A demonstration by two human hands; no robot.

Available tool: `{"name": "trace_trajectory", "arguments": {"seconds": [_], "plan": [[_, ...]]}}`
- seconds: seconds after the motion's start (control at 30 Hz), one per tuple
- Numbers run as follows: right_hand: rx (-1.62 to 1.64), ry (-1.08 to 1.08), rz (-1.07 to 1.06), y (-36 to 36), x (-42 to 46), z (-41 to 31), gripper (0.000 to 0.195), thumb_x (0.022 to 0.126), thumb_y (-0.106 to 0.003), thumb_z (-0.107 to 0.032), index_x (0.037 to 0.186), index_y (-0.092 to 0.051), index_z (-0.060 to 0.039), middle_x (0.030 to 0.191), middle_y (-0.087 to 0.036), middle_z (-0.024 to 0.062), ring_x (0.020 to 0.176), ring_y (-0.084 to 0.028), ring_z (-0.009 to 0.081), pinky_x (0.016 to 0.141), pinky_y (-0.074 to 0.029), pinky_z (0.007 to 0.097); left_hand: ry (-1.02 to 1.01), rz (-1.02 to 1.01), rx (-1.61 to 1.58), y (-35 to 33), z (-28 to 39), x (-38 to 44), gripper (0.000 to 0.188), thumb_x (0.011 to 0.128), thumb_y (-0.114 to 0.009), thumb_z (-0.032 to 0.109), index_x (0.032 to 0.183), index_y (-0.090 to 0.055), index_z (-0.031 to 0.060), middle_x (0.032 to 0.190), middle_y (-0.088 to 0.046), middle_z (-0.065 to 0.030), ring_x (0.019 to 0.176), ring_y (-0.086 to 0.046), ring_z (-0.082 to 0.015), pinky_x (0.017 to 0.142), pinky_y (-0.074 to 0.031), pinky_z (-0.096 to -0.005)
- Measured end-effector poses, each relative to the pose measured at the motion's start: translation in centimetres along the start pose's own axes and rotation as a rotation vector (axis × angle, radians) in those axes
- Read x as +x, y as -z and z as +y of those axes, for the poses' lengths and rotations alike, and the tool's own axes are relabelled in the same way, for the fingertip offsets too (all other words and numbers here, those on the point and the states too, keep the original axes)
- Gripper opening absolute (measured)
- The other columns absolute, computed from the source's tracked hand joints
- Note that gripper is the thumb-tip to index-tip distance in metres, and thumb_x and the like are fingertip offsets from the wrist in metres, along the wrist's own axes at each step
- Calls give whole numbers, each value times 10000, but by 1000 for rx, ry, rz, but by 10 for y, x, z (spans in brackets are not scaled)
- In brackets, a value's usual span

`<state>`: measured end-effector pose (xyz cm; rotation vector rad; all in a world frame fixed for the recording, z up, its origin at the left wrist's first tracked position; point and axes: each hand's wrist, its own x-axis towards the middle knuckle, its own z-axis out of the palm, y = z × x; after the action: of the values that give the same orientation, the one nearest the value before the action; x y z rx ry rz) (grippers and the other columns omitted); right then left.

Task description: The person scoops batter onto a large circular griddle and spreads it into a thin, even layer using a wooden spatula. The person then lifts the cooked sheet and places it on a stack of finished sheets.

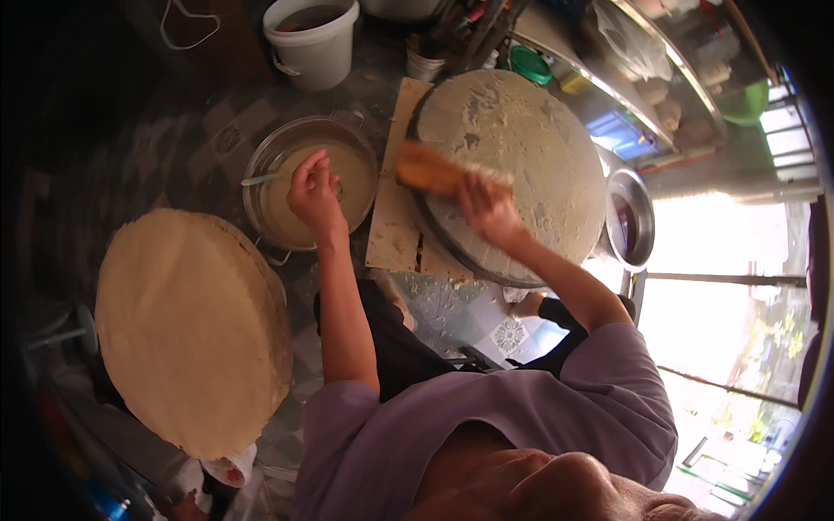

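My right hand grips a wooden block, blurred, with a pale, batter-coated edge, over the left part of a large round griddle. Pale residue and dark patches mark the griddle's surface. My left hand is raised above a metal pot of pale batter, its fingers bent and close together; whether it holds anything small cannot be told. A light green handle rests across the pot's left rim. To the lower left stands a tall stack of round thin flatbreads.
A wooden board lies under the griddle's left edge. Beyond the pot stands a white bucket of dark liquid. A metal basin is right of the griddle. A green lid and shelves are farther back.
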<state>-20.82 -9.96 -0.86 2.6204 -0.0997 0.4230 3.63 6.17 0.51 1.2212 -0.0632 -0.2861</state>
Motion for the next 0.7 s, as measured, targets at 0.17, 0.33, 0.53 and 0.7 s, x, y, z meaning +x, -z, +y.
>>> {"name": "trace_trajectory", "arguments": {"seconds": [0.17, 0.33, 0.53, 0.7], "plan": [[490, -220, -168, 45, -35, 13, 297, 717, -631, -95, 1009, -675, -55, 987, -706, 178, 832, -703, 310, 603, -573, 379, 23, -6, 81, -7, 1, -6, 159, 927, -646, 36, 1063, -729, 45, 907, -658, -3, 690, -553, -73, 577, -404, -211], [560, -1018, -379, -29, -54, 176, 276, 763, -762, -331, 969, -766, -148, 923, -728, 150, 861, -701, 351, 745, -553, 464, 51, -52, 182, -30, -17, -10, 189, 936, -622, 44, 1098, -720, 32, 983, -683, -40, 714, -557, -86, 611, -418, -226], [384, -1481, -644, -58, -156, 262, 555, 739, -742, -517, 1024, -762, -42, 1035, -747, 170, 970, -729, 315, 832, -565, 425, -9, -139, 198, -48, -23, -16, 190, 946, -611, 33, 1108, -700, -12, 989, -680, -69, 678, -538, -82, 575, -404, -216], [466, -1416, -488, -56, -302, 258, 525, 720, -790, -539, 816, -763, -24, 855, -750, 153, 819, -729, 272, 764, -554, 398, 45, -188, 191, -59, -36, -18, 201, 957, -617, 62, 1128, -695, -10, 1040, -693, -100, 686, -541, -88, 599, -411, -220]]}}
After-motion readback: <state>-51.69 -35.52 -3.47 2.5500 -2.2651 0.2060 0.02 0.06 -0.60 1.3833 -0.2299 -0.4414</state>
